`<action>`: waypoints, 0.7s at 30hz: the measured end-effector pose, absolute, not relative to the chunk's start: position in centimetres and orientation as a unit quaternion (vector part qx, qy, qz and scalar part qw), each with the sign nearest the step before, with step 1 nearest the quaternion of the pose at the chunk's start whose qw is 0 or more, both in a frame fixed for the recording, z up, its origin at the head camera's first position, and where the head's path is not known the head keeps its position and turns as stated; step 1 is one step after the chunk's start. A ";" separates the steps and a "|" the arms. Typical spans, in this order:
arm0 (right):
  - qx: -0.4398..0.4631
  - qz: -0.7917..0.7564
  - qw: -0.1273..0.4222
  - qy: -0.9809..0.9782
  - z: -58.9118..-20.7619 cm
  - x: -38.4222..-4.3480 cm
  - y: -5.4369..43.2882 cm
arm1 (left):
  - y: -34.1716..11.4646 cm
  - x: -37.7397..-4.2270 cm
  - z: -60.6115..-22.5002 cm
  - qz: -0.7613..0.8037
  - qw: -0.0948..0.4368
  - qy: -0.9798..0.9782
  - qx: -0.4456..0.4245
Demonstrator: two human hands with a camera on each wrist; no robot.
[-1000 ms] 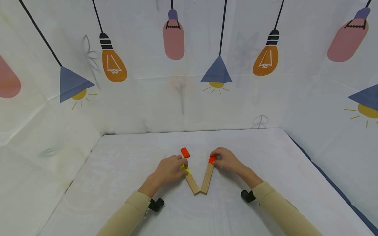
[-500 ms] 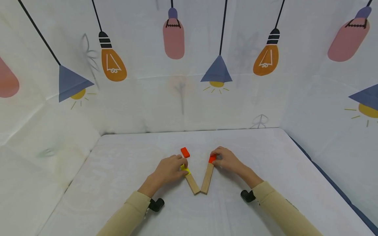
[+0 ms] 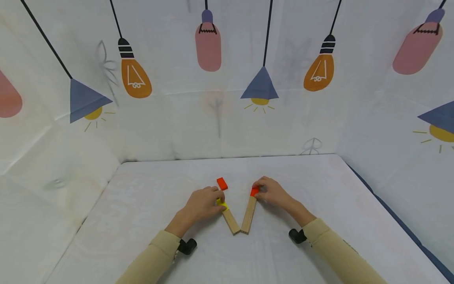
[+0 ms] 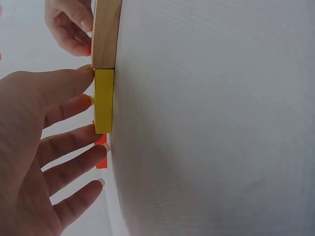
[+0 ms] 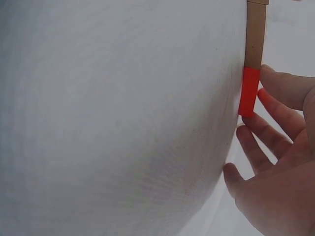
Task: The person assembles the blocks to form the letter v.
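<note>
Two long wooden blocks form a V on the table: the left wooden block (image 3: 231, 222) and the right wooden block (image 3: 248, 216) meet at their near ends. A yellow block (image 4: 104, 101) continues the left arm of the V, end to end with the wood. My left hand (image 3: 202, 203) holds it, thumb by the joint and a fingertip at its far end. At the top of the right arm, a red block (image 5: 249, 91) meets the wood; my right hand (image 3: 273, 192) holds it with thumb and fingers. Just beyond the yellow block lies a second red block (image 3: 222, 184), untouched.
The white table (image 3: 159, 177) reaches back to a white cloth wall (image 3: 170, 126) printed with lamps and bulbs. A black wrist camera (image 3: 187, 246) hangs below the left wrist, and another black camera (image 3: 297, 236) below the right.
</note>
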State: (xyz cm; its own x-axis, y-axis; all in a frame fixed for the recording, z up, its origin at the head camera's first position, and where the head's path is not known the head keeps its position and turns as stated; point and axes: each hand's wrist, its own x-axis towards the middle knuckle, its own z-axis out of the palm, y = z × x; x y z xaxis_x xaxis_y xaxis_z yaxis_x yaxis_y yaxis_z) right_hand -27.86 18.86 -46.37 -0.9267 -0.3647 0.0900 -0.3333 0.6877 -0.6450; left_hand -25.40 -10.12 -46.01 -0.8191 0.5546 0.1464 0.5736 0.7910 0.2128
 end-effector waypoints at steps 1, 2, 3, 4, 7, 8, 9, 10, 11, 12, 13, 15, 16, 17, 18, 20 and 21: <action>-0.188 -0.346 0.024 0.919 -46.4 -27.9 18.8 | -10.1 -25.4 -46.0 -0.124 0.040 -0.945 -0.299; -0.187 -0.345 0.025 0.920 -46.4 -27.9 18.9 | -10.2 -25.4 -46.0 -0.124 0.042 -0.945 -0.299; -0.186 -0.344 0.025 0.920 -46.4 -27.9 18.9 | -10.2 -25.4 -46.1 -0.123 0.044 -0.945 -0.300; -0.187 -0.343 0.025 0.920 -46.5 -28.0 18.9 | -10.2 -25.5 -46.1 -0.123 0.047 -0.945 -0.300; -0.192 -0.341 0.021 0.920 -46.5 -28.0 18.9 | -10.3 -25.6 -46.1 -0.125 0.058 -0.945 -0.297; -0.194 -0.341 0.019 0.920 -46.4 -28.0 18.9 | -10.3 -25.6 -46.1 -0.127 0.061 -0.945 -0.296; -0.195 -0.339 0.018 0.920 -46.4 -28.0 18.9 | -10.4 -25.7 -46.1 -0.127 0.065 -0.945 -0.293; -0.196 -0.339 0.017 0.920 -46.4 -28.0 18.9 | -10.4 -25.7 -46.1 -0.130 0.068 -0.946 -0.290; -0.197 -0.339 0.017 0.920 -46.4 -28.0 18.9 | -10.4 -25.8 -46.2 -0.131 0.072 -0.946 -0.287; -0.197 -0.338 0.017 0.920 -46.4 -28.0 18.9 | -10.4 -25.8 -46.2 -0.135 0.075 -0.946 -0.285; -0.197 -0.334 0.018 0.921 -46.4 -28.0 18.8 | -10.4 -25.8 -46.2 -0.137 0.079 -0.946 -0.282; -0.196 -0.332 0.018 0.923 -46.3 -28.0 18.8 | -10.5 -25.9 -46.1 -0.138 0.088 -0.947 -0.275; -0.195 -0.332 0.019 0.923 -46.3 -28.0 18.8 | -10.5 -25.9 -46.1 -0.139 0.093 -0.948 -0.271; -0.195 -0.332 0.018 0.923 -46.3 -27.9 18.8 | -10.5 -26.0 -46.1 -0.138 0.097 -0.949 -0.267; -0.195 -0.331 0.018 0.923 -46.3 -27.9 18.8 | -10.5 -26.0 -46.0 -0.137 0.100 -0.950 -0.264; -0.193 -0.335 0.018 0.922 -46.2 -27.8 18.9 | -10.5 -26.2 -46.0 -0.135 0.100 -0.952 -0.255; -0.192 -0.336 0.019 0.922 -46.3 -27.8 18.9 | -10.6 -26.4 -46.0 -0.136 0.099 -0.953 -0.252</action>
State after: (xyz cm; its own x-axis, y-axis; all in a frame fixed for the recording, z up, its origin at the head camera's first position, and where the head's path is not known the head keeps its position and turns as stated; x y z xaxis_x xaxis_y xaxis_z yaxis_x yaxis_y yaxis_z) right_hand -27.77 18.87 -46.25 -0.9256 -0.3665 0.0947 -0.3416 0.7007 -0.6264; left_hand -26.35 -10.57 -45.97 -0.8536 0.4530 0.2571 0.5068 0.8364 0.2088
